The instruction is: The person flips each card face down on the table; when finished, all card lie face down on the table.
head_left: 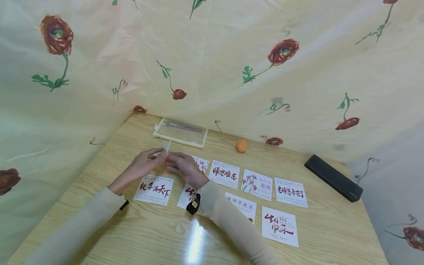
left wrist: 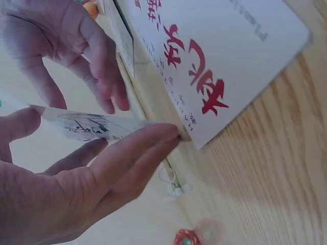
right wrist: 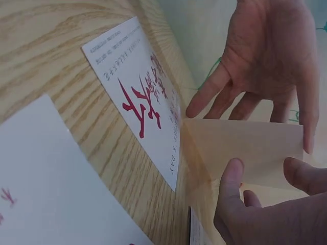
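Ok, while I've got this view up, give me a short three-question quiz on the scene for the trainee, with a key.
1. What does the left hand hold?
a) a cup
b) a card
c) a pair of scissors
2. True or false: in the head view, the orange ball lies between the zip pouch and the black case.
3. What colour is the large lettering on the leftmost card lying on the table?

Key: 1. b. 2. True. 3. Red.
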`<state>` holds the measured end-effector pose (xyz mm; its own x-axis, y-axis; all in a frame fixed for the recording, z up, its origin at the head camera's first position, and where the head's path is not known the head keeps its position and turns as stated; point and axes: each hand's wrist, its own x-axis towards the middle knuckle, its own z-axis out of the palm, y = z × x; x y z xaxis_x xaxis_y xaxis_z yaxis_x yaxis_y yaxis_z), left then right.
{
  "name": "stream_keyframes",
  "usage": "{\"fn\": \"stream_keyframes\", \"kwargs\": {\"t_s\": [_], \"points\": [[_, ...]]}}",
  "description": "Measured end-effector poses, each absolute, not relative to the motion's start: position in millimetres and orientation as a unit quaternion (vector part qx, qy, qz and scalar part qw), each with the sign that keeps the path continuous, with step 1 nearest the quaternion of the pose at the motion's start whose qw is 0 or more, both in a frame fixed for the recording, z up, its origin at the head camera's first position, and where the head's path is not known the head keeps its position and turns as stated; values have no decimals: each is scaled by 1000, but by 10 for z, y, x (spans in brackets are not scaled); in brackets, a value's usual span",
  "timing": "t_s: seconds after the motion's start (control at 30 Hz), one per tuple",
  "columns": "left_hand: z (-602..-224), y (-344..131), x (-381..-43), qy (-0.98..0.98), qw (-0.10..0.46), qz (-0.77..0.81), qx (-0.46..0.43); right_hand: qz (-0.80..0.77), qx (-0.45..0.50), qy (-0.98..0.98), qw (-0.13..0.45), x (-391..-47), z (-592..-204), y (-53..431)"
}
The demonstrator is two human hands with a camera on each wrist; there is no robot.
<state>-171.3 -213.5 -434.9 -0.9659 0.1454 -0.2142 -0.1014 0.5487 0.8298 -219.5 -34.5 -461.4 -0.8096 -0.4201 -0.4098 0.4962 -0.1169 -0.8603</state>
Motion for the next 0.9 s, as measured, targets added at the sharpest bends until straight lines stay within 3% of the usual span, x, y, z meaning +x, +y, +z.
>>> {"fn": "stream_keyframes", "kwargs": {"t_s": [0.23,0.57,0.9], "points": [[-4297,-2150,-1704,823,109,557,-9,-730,38,606,313,-2195,-4614,-381],[-4186,-2227,-1717,792,6,609,-47,-676,49,685,268,-2206,-4580,-348],[-4316,-2482,-1801,826,13,559,-73,-654,31,728,201,-2307,-4639,-237]]}}
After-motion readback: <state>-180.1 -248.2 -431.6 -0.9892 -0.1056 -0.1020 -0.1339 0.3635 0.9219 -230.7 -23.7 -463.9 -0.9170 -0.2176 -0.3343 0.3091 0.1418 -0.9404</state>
